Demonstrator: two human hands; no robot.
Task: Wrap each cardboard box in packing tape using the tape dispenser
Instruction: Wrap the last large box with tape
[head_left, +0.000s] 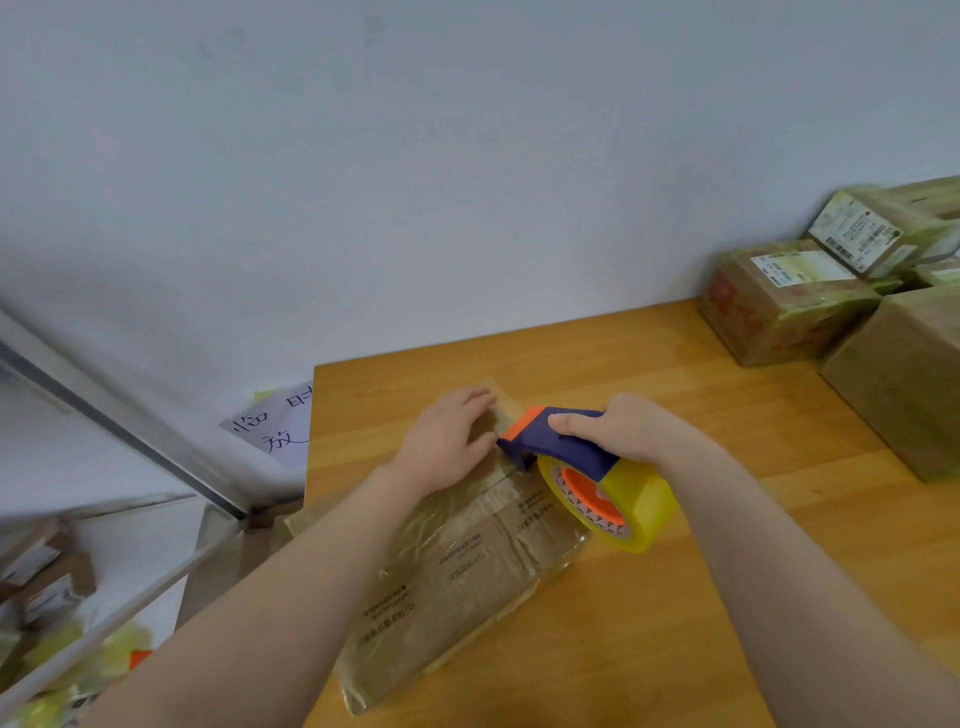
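A: Box (467, 566)?
B: Flat on the surface (675, 597), near its left edge. Far end hidden under the left grip (447, 441), fingers spread, pressing.
A: Right grip (623, 431)?
B: Curled round the dispenser (566, 447), thumb on top, other fingers hidden. Nose at box top; contact unclear. Stack (779, 306) cut off on the right.

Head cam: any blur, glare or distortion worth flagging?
Head view: wide-angle warp, the orange wooden table looks splayed; light soft, shadows faint; mild sheen on the wrinkled tape over the flat brown cardboard box; left hand, right hand and blue-and-orange tape dispenser sharp; lower-left corner smeared.
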